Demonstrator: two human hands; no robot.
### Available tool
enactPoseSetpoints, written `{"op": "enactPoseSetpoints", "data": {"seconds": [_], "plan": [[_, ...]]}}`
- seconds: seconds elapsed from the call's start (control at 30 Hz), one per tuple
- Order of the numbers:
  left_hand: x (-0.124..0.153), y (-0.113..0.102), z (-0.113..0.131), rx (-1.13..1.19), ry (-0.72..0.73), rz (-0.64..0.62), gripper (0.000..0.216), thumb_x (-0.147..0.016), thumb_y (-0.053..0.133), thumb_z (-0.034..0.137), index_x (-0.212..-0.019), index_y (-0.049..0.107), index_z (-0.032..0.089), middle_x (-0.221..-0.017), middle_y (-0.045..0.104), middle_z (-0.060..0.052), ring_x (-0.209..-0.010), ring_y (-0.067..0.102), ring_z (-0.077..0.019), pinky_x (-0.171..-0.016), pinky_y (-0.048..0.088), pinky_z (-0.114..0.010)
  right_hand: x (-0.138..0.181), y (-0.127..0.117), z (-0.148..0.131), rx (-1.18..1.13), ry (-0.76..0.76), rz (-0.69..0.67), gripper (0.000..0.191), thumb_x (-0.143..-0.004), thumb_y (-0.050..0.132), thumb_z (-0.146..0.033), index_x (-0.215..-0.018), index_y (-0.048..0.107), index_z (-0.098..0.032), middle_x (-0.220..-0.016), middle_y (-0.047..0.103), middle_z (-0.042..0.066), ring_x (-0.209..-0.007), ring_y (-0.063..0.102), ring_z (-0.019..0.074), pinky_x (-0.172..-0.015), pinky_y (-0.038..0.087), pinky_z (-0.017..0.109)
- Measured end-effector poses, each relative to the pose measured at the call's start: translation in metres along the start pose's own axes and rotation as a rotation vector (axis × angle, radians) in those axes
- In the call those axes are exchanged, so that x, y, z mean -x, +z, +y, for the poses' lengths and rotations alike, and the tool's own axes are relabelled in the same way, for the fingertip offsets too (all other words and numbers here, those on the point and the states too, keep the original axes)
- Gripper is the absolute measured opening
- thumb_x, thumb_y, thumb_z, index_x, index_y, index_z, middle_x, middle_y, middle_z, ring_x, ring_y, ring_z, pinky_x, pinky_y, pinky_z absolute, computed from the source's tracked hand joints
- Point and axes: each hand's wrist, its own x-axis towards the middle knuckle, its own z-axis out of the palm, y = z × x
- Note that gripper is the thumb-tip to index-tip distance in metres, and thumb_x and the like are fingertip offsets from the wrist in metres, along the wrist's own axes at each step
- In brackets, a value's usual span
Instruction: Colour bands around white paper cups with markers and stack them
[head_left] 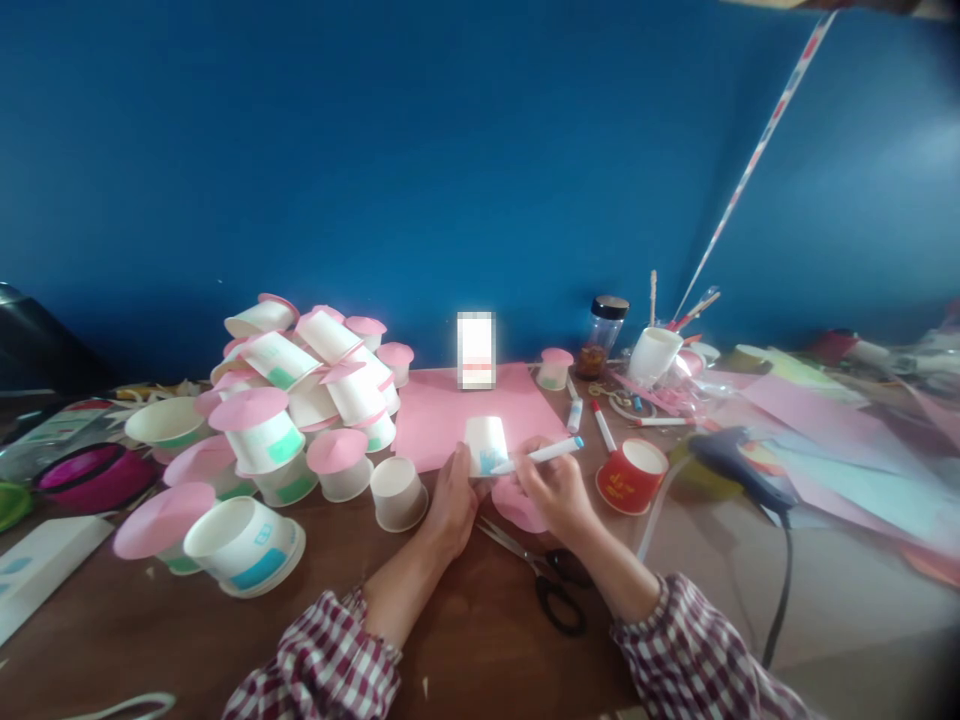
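Observation:
My left hand (454, 500) is closed around the side of a white paper cup (486, 440), which is upside down with blue marks low on its wall. Held in my right hand (553, 490) is a white marker (546, 452) with a blue end, its tip at the blue marks on the cup. Under my right hand lies a pink paper piece (514, 503), partly hidden. Black-handled scissors (551, 575) rest on the table just below it. A large pink sheet (435, 425) spreads out behind both hands.
Many white cups with pink paper tops (259, 430) are heaped at the left. On the right are a red cup (632, 477), a glue gun (739, 465) with its cord, and loose coloured papers (817, 420). A lidded jar (602, 335) stands near the blue wall.

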Motion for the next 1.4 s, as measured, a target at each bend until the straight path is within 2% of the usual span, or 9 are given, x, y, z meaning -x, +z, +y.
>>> {"op": "enactPoseSetpoints", "data": {"seconds": [0.17,0.33,0.47,0.57,0.83,1.07,1.27,1.4], "plan": [[0.0016,0.0005,0.0010,-0.026,0.033,-0.030,0.051,-0.079,0.050,0.056,-0.105,0.061,0.013,-0.108,0.064,-0.016,-0.104,0.058,-0.0269,-0.088,0.047,-0.037,0.0007,0.0013,-0.0012,0.001,-0.004,0.009,0.015,-0.086,0.054,-0.031,-0.080,0.057,-0.017,-0.063,0.061,0.000,-0.056,0.057,0.0122,-0.052,0.045,0.020],[0.0013,0.0007,0.0010,-0.013,0.028,-0.017,0.048,-0.081,0.049,0.055,-0.107,0.059,0.015,-0.109,0.064,-0.015,-0.106,0.058,-0.0265,-0.088,0.047,-0.037,0.0011,0.0009,-0.0037,0.072,-0.031,-0.007,0.017,-0.085,0.054,-0.030,-0.073,0.056,-0.017,-0.057,0.056,-0.001,-0.051,0.054,0.0110,-0.049,0.043,0.020],[-0.0006,0.0000,0.0000,-0.024,0.020,0.006,0.046,-0.081,0.050,0.053,-0.106,0.061,0.015,-0.110,0.064,-0.015,-0.102,0.059,-0.0262,-0.087,0.048,-0.037,0.0004,-0.0006,-0.0011,0.029,-0.003,0.040,0.017,-0.086,0.053,-0.031,-0.078,0.056,-0.017,-0.061,0.060,0.000,-0.053,0.056,0.0120,-0.050,0.044,0.020],[-0.0011,0.0002,0.0000,-0.018,0.013,0.024,0.044,-0.081,0.051,0.052,-0.103,0.062,0.016,-0.110,0.064,-0.014,-0.102,0.059,-0.0262,-0.086,0.048,-0.037,0.0001,-0.0015,0.0006,0.030,0.000,0.020,0.016,-0.085,0.054,-0.030,-0.075,0.055,-0.017,-0.056,0.055,-0.002,-0.050,0.053,0.0113,-0.048,0.042,0.020],[0.0006,0.0012,0.0006,-0.002,0.011,0.018,0.050,-0.079,0.052,0.054,-0.107,0.060,0.013,-0.110,0.064,-0.015,-0.103,0.059,-0.0263,-0.091,0.044,-0.041,0.0003,-0.0025,-0.0021,0.064,-0.019,0.036,0.016,-0.084,0.055,-0.029,-0.073,0.056,-0.017,-0.056,0.056,-0.002,-0.050,0.052,0.0111,-0.047,0.041,0.020],[0.0006,0.0001,-0.0001,-0.004,0.023,0.002,0.050,-0.082,0.047,0.055,-0.107,0.060,0.014,-0.107,0.065,-0.015,-0.102,0.060,-0.0259,-0.089,0.046,-0.039,0.0003,0.0004,0.0002,-0.024,-0.024,0.066,0.013,-0.084,0.057,-0.029,-0.079,0.058,-0.017,-0.063,0.064,0.002,-0.055,0.059,0.0137,-0.052,0.048,0.023],[-0.0010,-0.0008,-0.0011,-0.016,-0.004,0.019,0.048,-0.079,0.052,0.052,-0.105,0.061,0.012,-0.105,0.067,-0.014,-0.100,0.060,-0.0251,-0.087,0.046,-0.037,0.0008,0.0014,0.0032,-0.073,-0.006,0.126,0.013,-0.083,0.059,-0.029,-0.081,0.059,-0.017,-0.065,0.067,0.003,-0.057,0.063,0.0147,-0.054,0.051,0.024],[-0.0016,-0.0022,-0.0019,0.000,-0.001,0.015,0.046,-0.081,0.051,0.050,-0.107,0.061,0.013,-0.103,0.067,-0.013,-0.098,0.061,-0.0251,-0.087,0.047,-0.038,0.0000,0.0018,0.0025,-0.112,-0.012,0.093,0.011,-0.079,0.064,-0.027,-0.078,0.059,-0.017,-0.064,0.067,0.002,-0.056,0.063,0.0144,-0.052,0.051,0.023]]}}
